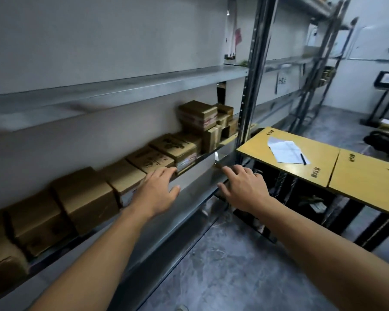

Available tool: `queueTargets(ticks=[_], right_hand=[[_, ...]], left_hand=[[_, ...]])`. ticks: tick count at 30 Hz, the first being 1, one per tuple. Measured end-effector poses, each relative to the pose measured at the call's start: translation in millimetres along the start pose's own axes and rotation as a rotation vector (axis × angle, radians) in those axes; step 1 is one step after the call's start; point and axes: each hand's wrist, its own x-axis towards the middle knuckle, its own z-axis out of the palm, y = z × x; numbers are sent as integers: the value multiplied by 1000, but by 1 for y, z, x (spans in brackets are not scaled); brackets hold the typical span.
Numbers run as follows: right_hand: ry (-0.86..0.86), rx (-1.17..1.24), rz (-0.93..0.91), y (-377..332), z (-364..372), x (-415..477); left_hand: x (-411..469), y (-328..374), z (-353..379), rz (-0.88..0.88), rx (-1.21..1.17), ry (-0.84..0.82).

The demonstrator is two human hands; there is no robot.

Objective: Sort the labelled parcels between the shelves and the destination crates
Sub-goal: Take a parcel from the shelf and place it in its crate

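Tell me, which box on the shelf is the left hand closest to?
The scribbled-on box: the left hand has fingertips at its front edge; the other boxes sit farther along.

Your shelf [121, 86] is dull grey sheet metal with a soft sheen. The parcels [86, 194] are matt brown cardboard, some taped glossy. The yellow boards [319, 162] look smooth, a white paper sheet [285, 151] on them; the floor [229, 270] is mottled grey, slightly glossy.

Parcel storeroom, metal racking [251, 70], row of cardboard boxes [86, 196], bare concrete floor [233, 265], yellow-topped sorting table [323, 162]
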Motion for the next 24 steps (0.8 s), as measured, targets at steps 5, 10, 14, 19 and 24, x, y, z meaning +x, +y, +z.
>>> queueTargets(ticks=[5, 10, 14, 19, 24], right_hand=[[35, -12, 89, 35, 2, 65], [60, -18, 144, 71, -6, 151], [115, -3, 174, 91, -8, 211], [85, 14, 162, 107, 9, 270], [106, 89, 108, 118, 28, 332]], left_hand=[[88, 11, 19, 56, 21, 6], [195, 20, 27, 122, -9, 29], [269, 25, 36, 167, -11, 44], [326, 23, 54, 173, -46, 31], [371, 10, 71, 102, -87, 51]])
